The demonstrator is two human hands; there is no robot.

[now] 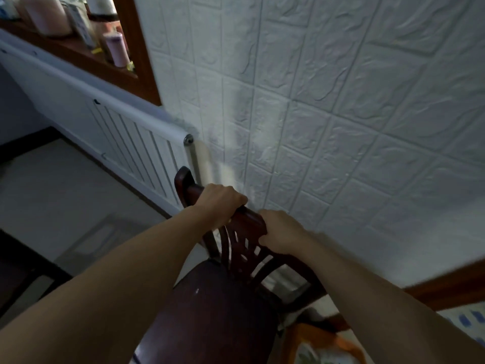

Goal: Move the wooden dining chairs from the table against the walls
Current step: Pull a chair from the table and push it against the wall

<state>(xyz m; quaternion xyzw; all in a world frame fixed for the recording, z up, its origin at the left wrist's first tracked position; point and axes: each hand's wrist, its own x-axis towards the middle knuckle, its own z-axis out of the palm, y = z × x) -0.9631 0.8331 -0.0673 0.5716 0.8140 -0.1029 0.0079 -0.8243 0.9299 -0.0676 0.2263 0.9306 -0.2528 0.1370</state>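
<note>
A dark wooden dining chair [217, 306] stands right below me, its round seat toward me and its carved slatted back toward the white embossed wall [341, 101]. My left hand [220, 203] is wrapped over the left part of the chair's top rail. My right hand [282, 232] grips the right part of the same rail. The top rail sits very close to the wall; whether it touches cannot be told. The chair legs are hidden under the seat.
A white radiator [126, 143] runs along the wall to the left of the chair. Above it is a wooden shelf [78, 56] with bottles and containers. Pale floor [52, 195] lies at left. An orange object [328, 342] sits at lower right by a wooden edge [446, 290].
</note>
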